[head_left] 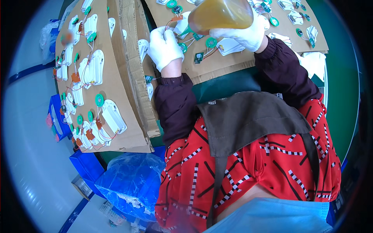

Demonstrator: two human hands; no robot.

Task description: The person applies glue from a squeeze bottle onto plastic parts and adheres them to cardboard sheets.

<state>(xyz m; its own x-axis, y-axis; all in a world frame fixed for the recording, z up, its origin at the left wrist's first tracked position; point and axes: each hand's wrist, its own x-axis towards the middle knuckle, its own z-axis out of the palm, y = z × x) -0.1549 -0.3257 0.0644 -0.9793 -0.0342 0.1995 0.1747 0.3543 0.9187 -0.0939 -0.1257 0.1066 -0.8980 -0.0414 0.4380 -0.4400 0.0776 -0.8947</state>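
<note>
My right hand [248, 35], in a white glove, grips a translucent bottle [221, 16] of amber liquid. The bottle is tilted, and its narrow end points left and down over a white plastic casing [182, 26]. Beside that casing is my left hand [165, 46], also gloved, its fingers drawn together. A red wire runs from near those fingertips to a small orange patch [177, 18]; whether the fingers hold the wire is hidden. Just below the bottle lie a round green part [211, 42], a small green circuit board [199, 58] and another white casing [231, 46].
Cardboard sheets [221, 70] carry rows of wired white casings, and a stack of them [126, 73] stands at the left. A white cloth [314, 64] lies at the right edge. Blue bins, one lined with a clear bag [132, 182], stand at lower left.
</note>
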